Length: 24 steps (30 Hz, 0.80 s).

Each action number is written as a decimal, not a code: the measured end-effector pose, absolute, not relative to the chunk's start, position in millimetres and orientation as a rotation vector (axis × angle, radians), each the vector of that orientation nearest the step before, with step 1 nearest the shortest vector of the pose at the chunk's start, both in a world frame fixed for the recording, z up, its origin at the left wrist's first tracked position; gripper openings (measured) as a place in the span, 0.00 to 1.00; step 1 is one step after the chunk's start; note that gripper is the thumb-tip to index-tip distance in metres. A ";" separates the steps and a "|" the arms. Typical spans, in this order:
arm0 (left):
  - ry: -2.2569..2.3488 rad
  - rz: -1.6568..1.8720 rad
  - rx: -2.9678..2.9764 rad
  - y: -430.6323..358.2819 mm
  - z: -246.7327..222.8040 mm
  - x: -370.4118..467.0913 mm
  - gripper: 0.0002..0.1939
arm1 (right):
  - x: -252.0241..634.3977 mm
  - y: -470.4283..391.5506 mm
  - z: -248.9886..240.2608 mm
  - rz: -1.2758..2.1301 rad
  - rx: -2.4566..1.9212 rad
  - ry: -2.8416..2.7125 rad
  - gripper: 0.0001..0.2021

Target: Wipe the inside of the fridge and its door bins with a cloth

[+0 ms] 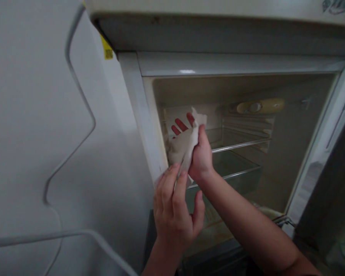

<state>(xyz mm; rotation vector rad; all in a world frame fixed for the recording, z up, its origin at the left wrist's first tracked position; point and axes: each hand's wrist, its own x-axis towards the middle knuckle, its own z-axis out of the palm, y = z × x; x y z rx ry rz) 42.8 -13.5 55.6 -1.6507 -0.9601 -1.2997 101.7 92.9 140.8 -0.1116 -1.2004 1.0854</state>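
Note:
A crumpled, soft white tissue (184,143) lies across the palm of my right hand (201,157), inside the upper part of an open refrigerator (186,63). The thumb presses along its edge, and the other fingers stretch out beyond it, partly covered. Below and nearer to me, my left hand (175,207) has its fingers extended and thumb apart. Its fingertips touch the lower end of the tissue without wrapping round it.
Glass shelves (238,145) with shiny front edges cross the refrigerator's inside. A yellowed lamp housing (260,106) sits at the upper right of the interior. The open door (327,191) stands at right. At left, a white cable (87,113) hangs before a pale wall.

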 end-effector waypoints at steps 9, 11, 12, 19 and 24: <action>-1.081 -1.628 -2.160 6.9 94.0 97.6 0.12 | 173.2 65.0 119.6 1.181 -0.034 -0.973 0.29; -1.111 -1.647 -2.338 13.3 98.8 103.6 0.11 | 184.1 70.4 109.9 1.140 -0.051 -0.942 0.27; -1.096 -1.658 -2.407 16.8 100.0 105.4 0.08 | 188.9 73.3 104.4 1.097 -0.080 -0.939 0.26; -1.131 -2.307 -2.304 37.5 103.5 105.2 0.09 | 223.7 87.7 79.1 0.750 -0.339 -1.013 0.19; -1.364 -2.151 -2.716 43.2 118.2 107.5 0.12 | 248.2 82.2 76.9 0.317 -0.542 -1.055 0.12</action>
